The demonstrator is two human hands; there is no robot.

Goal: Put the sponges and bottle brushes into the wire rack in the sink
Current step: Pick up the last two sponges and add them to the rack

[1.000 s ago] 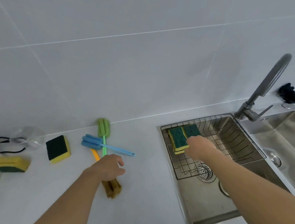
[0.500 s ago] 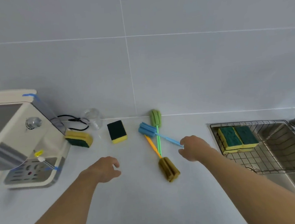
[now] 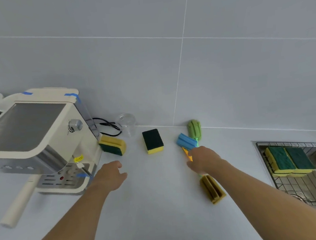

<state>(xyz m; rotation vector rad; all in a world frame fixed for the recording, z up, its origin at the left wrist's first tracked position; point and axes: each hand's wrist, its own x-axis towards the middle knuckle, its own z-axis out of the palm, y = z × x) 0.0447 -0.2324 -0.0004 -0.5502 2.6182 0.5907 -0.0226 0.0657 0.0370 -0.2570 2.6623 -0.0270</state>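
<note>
- Right hand curled over crossed bottle brushes; grip unclear.
- Left hand loosely spread above counter.
- Two sponges in wire rack.

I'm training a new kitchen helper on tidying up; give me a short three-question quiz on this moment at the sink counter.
1. True or false: two sponges already lie side by side in the wire rack.
2. How many sponges lie on the counter?
3. Multiple choice: the right hand is over A) the bottle brush handles, B) the clear cup, C) the coffee machine.

Key:
1. True.
2. Two: one green side up, one yellow side up beside the machine.
3. A; the blue, green and olive brush heads stick out around the hand. The left hand is empty.
</note>
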